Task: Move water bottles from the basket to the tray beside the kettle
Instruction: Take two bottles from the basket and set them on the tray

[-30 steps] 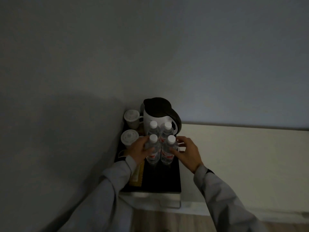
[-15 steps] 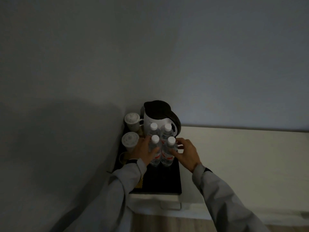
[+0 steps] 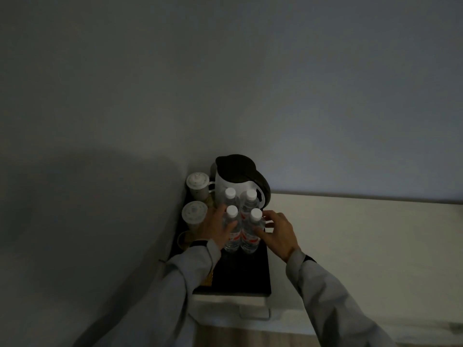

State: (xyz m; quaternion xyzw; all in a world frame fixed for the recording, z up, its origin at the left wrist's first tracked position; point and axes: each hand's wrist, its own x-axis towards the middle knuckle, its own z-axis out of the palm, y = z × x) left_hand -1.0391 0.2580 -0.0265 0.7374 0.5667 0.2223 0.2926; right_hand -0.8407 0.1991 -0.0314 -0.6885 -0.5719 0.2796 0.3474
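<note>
Several clear water bottles with white caps and red labels stand upright in a tight cluster on the black tray point(image 3: 245, 274), right in front of the white kettle point(image 3: 231, 186) with its dark lid. My left hand point(image 3: 216, 227) wraps the front left bottle point(image 3: 231, 231). My right hand point(image 3: 276, 232) has its fingers against the front right bottle point(image 3: 251, 234). Two more bottles point(image 3: 249, 200) stand behind them, touching the kettle. No basket is in view.
Two lidded white cups point(image 3: 198, 185) stand at the tray's left side against the wall, with a small dark cup point(image 3: 184, 240) nearer me. The tray sits on a white counter point(image 3: 363, 244) in the room's corner. The light is dim.
Both hands have stayed on the front bottles, shifting them only slightly. The view has dipped a little, so everything sits higher in the frame.
</note>
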